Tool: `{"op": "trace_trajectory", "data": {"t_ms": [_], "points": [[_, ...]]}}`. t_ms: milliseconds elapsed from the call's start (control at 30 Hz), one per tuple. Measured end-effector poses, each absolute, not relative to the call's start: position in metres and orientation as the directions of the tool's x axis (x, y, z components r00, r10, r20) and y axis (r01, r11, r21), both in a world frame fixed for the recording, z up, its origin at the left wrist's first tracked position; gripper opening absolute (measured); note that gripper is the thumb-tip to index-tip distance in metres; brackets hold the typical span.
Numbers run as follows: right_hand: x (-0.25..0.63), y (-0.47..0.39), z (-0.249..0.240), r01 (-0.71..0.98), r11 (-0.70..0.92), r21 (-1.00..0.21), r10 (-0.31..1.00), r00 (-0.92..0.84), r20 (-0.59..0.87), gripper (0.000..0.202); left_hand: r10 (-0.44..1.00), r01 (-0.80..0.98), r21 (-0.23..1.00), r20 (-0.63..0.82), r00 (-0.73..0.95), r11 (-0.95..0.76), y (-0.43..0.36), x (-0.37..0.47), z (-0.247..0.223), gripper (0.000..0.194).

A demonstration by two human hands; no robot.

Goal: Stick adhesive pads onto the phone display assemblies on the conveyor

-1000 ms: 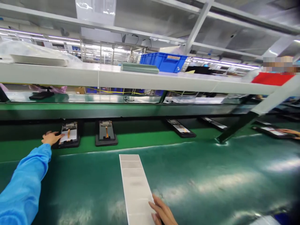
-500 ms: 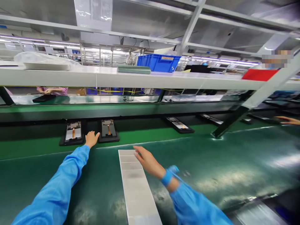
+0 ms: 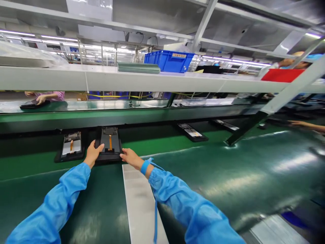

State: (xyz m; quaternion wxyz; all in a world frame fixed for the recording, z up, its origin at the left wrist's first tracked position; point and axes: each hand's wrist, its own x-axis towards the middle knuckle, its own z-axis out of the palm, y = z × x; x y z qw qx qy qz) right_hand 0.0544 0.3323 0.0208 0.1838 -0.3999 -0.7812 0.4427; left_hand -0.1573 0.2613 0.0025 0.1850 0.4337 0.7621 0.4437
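An opened tablet [image 3: 110,142] with an orange flex cable lies in a black tray on the green belt. My left hand [image 3: 92,154] grips its left edge, thumb on top. At the lower right edge, my right hand [image 3: 131,158] pinches the same tray; a blue wrist band circles that wrist. Another opened tablet [image 3: 72,145], with a silver battery area, rests to the left in its own black tray. Below my right hand, a long white strip [image 3: 138,200] lies on the dark green mat.
More trays with opened tablets [image 3: 192,131] sit farther right along the belt [image 3: 152,144]. A slanted post [image 3: 247,128] stands at right. Overhead runs a white shelf [image 3: 142,81] with a blue bin [image 3: 169,61]. Other people's hands show across the line [image 3: 40,99] and at far right [image 3: 308,125].
My right hand has moved left and forward from above the white strip to the tray. Both hands have closed on the tray, which now sits slightly nearer me.
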Motion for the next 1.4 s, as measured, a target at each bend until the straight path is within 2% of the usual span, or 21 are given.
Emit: {"op": "trace_trajectory", "data": {"t_ms": [167, 233, 300, 367, 467, 533, 600, 667, 733, 833, 933, 1033, 1133, 1300, 1400], "points": [[0.122, 0.2, 0.045, 0.427, 0.4, -0.811, 0.727, -0.687, -0.004, 0.019, 0.809, 0.316, 0.936, 0.064, -0.584, 0.154, 0.111, -0.125, 0.019, 0.062], [0.145, 0.133, 0.043, 0.384, 0.439, -0.812, 0.679, -0.734, 0.019, 0.027, 0.817, 0.234, 0.954, -0.022, -0.576, 0.19, 0.046, -0.11, 0.012, 0.062], [0.159, 0.071, 0.031, 0.364, 0.386, -0.848, 0.656, -0.754, -0.025, 0.039, 0.826, 0.193, 0.944, -0.12, -0.551, 0.267, -0.009, -0.098, -0.005, 0.065], [0.164, 0.026, 0.014, 0.387, 0.29, -0.875, 0.642, -0.757, -0.122, 0.051, 0.819, 0.233, 0.917, -0.149, -0.554, 0.324, -0.049, -0.091, -0.026, 0.069], [0.178, -0.006, 0.001, 0.397, 0.227, -0.889, 0.613, -0.768, -0.186, 0.059, 0.79, 0.478, 0.802, 0.012, -0.614, 0.359, -0.081, -0.086, -0.051, 0.067], [0.205, -0.009, 0.01, 0.375, 0.26, -0.89, 0.62, -0.771, -0.144, 0.052, 0.776, 0.636, 0.686, 0.165, -0.609, 0.354, -0.089, -0.082, -0.057, 0.064], [0.247, -0.005, 0.031, 0.409, 0.287, -0.866, 0.698, -0.709, -0.103, 0.034, 0.781, 0.743, 0.614, 0.314, -0.539, 0.265, -0.091, -0.073, -0.052, 0.062], [0.286, 0.001, 0.049, 0.507, 0.264, -0.821, 0.845, -0.531, -0.056, 0.021, 0.807, 0.819, 0.569, 0.45, -0.381, 0.07, -0.085, -0.057, -0.042, 0.055], [0.306, 0.011, 0.052, 0.564, 0.257, -0.785, 0.926, -0.377, 0.033, 0.021, 0.843, 0.847, 0.504, 0.518, -0.141, -0.168, -0.07, -0.036, -0.033, 0.047], [0.285, 0.027, 0.023, 0.533, 0.357, -0.767, 0.908, -0.392, 0.15, 0.013, 0.882, 0.854, 0.368, 0.428, 0.196, -0.368, -0.036, -0.006, -0.03, 0.056], [0.236, 0.042, -0.017, 0.502, 0.461, -0.732, 0.849, -0.489, 0.2, 0.017, 0.894, 0.872, 0.257, 0.289, 0.341, -0.416, -0.008, 0.011, -0.039, 0.069], [0.203, 0.05, -0.038, 0.565, 0.517, -0.643, 0.823, -0.534, 0.192, 0.021, 0.899, 0.886, 0.208, 0.243, 0.364, -0.415, -0.001, 0.013, -0.047, 0.077], [0.193, 0.05, -0.039, 0.624, 0.536, -0.568, 0.821, -0.541, 0.181, 0.02, 0.899, 0.889, 0.193, 0.235, 0.37, -0.416, -0.004, 0.012, -0.047, 0.077], [0.191, 0.043, -0.037, 0.653, 0.508, -0.562, 0.846, -0.502, 0.181, 0.018, 0.894, 0.885, 0.188, 0.236, 0.381, -0.427, -0.006, 0.013, -0.044, 0.069], [0.191, 0.038, -0.041, 0.648, 0.498, -0.576, 0.854, -0.48, 0.199, 0.025, 0.889, 0.884, 0.175, 0.245, 0.387, -0.433, -0.006, 0.014, -0.044, 0.069]]}}
